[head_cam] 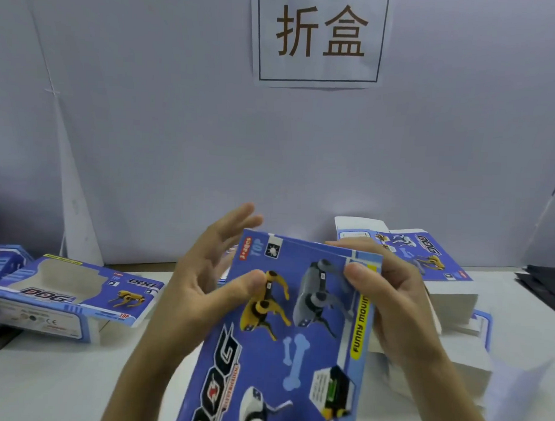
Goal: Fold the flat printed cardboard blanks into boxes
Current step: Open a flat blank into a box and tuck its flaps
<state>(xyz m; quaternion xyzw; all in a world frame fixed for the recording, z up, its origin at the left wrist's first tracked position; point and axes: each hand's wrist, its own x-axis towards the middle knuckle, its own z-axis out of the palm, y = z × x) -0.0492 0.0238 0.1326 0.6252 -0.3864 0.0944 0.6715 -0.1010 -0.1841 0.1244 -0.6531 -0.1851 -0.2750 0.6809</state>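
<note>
A flat blue cardboard blank [296,343] printed with robot dogs and the word DOG is held up at the middle of the view, its printed face toward me. My right hand [392,309] grips its right edge, thumb on the front and fingers curled behind. My left hand [201,286] is at the blank's left edge with fingers spread and straight; its thumb presses the printed face near the yellow dog. The blank's lower end runs out of view at the bottom.
A folded blue box [72,297] with a cut-out window lies on the white table [59,382] at the left. A tall stack of flat blanks [449,288] stands at the right, behind my right hand. A white wall with a sign [320,38] closes the back.
</note>
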